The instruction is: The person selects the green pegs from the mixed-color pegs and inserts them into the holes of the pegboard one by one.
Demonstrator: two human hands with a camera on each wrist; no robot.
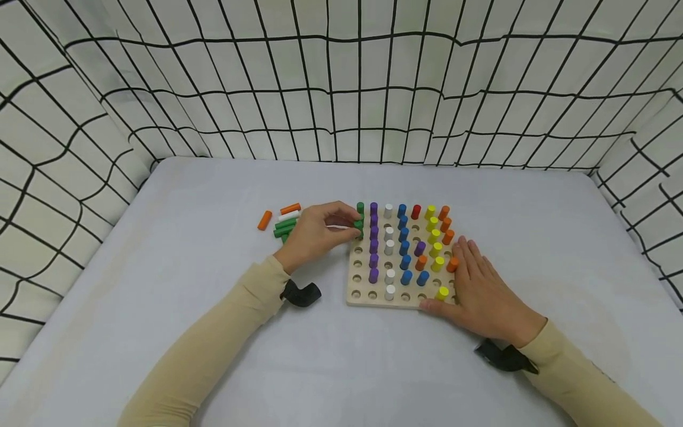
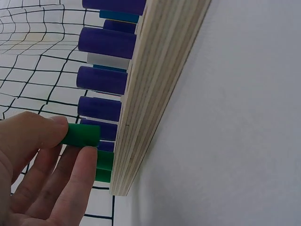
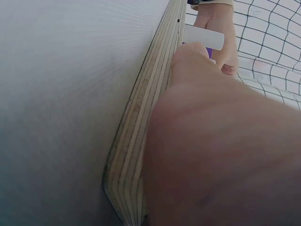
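Note:
My left hand (image 1: 317, 232) pinches a green peg (image 2: 83, 135) between thumb and fingers at the left column of a wooden pegboard (image 1: 365, 302). In the left wrist view this peg is slightly off the board's face, and two more green pegs (image 2: 105, 160) stand in the board beyond it. A column of purple pegs (image 1: 374, 247) stands beside them, then white, blue, red, yellow and orange ones further right. My right hand (image 1: 488, 296) rests against the board's right side, fingers extended along the edge and thumb at the front corner, partly covering holes there.
Left of the board lies a loose group: orange pegs (image 1: 264, 220), a white peg (image 1: 289, 216) and several green pegs (image 1: 285, 229), partly behind my left hand. A white-covered table (image 1: 176, 237) holds everything. Black-gridded white walls (image 1: 341, 71) enclose its back and sides.

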